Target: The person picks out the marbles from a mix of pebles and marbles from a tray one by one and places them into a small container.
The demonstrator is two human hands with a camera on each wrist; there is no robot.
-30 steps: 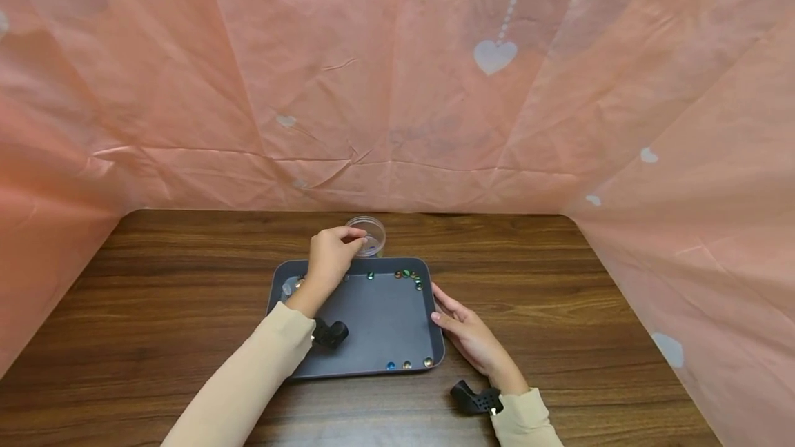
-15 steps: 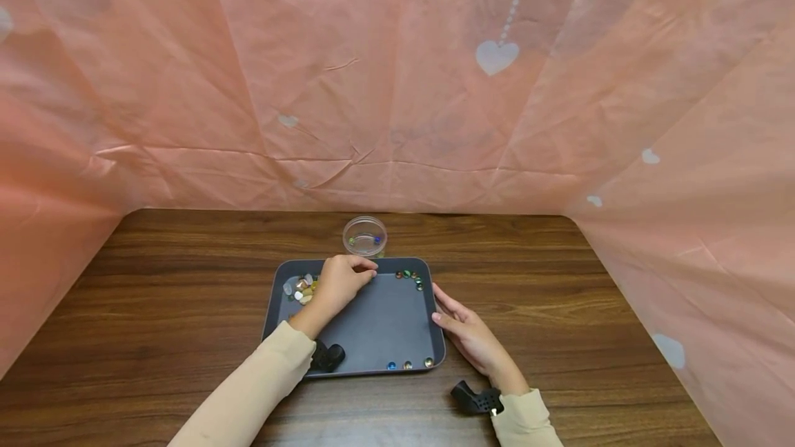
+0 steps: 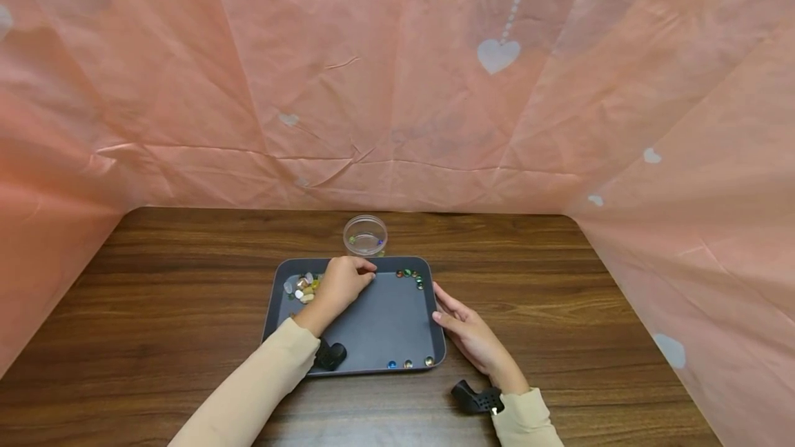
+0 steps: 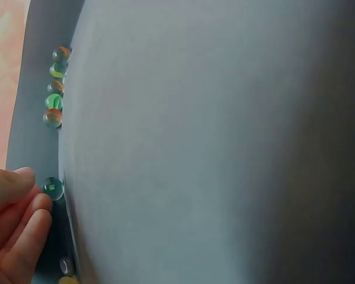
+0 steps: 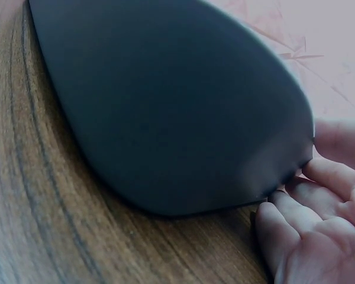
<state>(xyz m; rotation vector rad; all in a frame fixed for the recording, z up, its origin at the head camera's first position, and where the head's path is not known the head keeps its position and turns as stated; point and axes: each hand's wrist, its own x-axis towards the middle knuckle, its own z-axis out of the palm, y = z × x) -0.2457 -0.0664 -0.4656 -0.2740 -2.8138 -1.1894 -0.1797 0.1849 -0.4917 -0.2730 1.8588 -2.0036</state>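
A grey rectangular tray [image 3: 379, 326] sits on the table. My left hand [image 3: 344, 281] reaches over its back wall; in the left wrist view its thumb and fingertips are right at a clear marble with a green swirl [image 4: 53, 188], which rests by the wall. That marble is hidden behind the hand in the head view. My right hand [image 3: 468, 336] holds the tray's right side, with thumb at the rim and fingers curled against the outer wall [image 5: 165, 183]. Several coloured marbles [image 4: 54, 102] line the tray's back right corner.
Behind the tray stands a clear round container [image 3: 365, 234] with a few marbles in it. Pale and yellow stones [image 3: 304, 288] lie in the tray's back left corner. Three marbles [image 3: 408, 364] sit along its front right edge. A pink curtain [image 3: 385, 88] surrounds the table [image 3: 559, 309].
My left hand has moved back from the clear container to the tray's back wall and stayed there over the last half second. The right hand keeps its place on the tray.
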